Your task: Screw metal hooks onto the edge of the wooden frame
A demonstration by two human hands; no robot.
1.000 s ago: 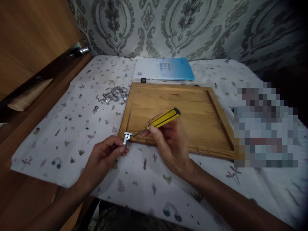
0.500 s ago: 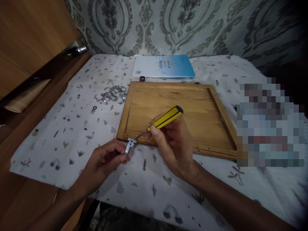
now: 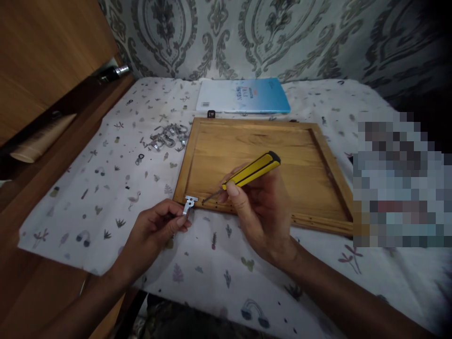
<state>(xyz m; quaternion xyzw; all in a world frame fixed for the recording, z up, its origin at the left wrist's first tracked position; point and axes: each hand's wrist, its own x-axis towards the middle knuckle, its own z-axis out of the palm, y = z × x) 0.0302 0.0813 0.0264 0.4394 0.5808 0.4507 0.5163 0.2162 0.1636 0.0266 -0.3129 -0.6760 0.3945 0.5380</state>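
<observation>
Between the thumb and fingers of my left hand point(image 3: 160, 221) is a silver T-shaped metal hook point(image 3: 189, 203) with small holes in its plate. Its plate lies at the near left corner of a framed wooden board point(image 3: 243, 155). My right hand point(image 3: 261, 207) grips a yellow and black screwdriver point(image 3: 252, 170), handle tilted up to the right. The thin shaft points down left, its tip near the board's near edge, a little right of the hook. Small dark holes run along that edge. Whether the tip touches the wood I cannot tell.
A pile of silver metal hooks point(image 3: 167, 136) lies left of the board. Behind it rests a blue and white book point(image 3: 243, 95). A wooden cabinet point(image 3: 52, 42) stands at the left, beside the patterned tablecloth point(image 3: 116, 188). A pixelated patch covers the right side.
My left hand has moved the hook's plate onto the board's corner. The screwdriver has come away from the hook, its tip now to the right over the board's edge.
</observation>
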